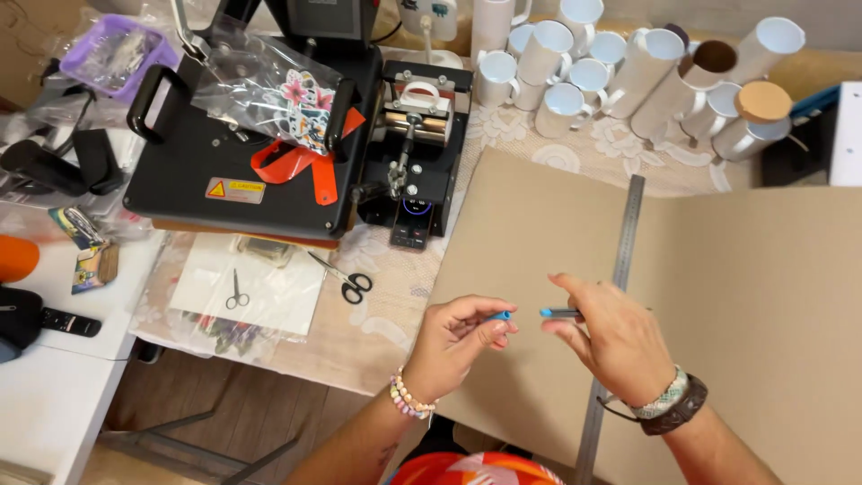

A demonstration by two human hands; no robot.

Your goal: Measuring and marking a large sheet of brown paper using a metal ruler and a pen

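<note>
Here the left hand (453, 341) pinches a small blue pen cap (500, 315) between thumb and fingertips, while the right hand (611, 337) grips the pen (558, 313) itself, its blue end pointing at the cap with a small gap between them. Both hover over a large sheet of brown cardboard (539, 233), on which a long metal ruler (620, 269) lies running away from the person. The cardboard rests on a table under a lace cloth (377, 314). Farther left on it lie black-handled scissors (350, 283) and a black heat press (251, 153); white mugs (557, 76) crowd the far edge. A wooden floor shows beneath.
</note>
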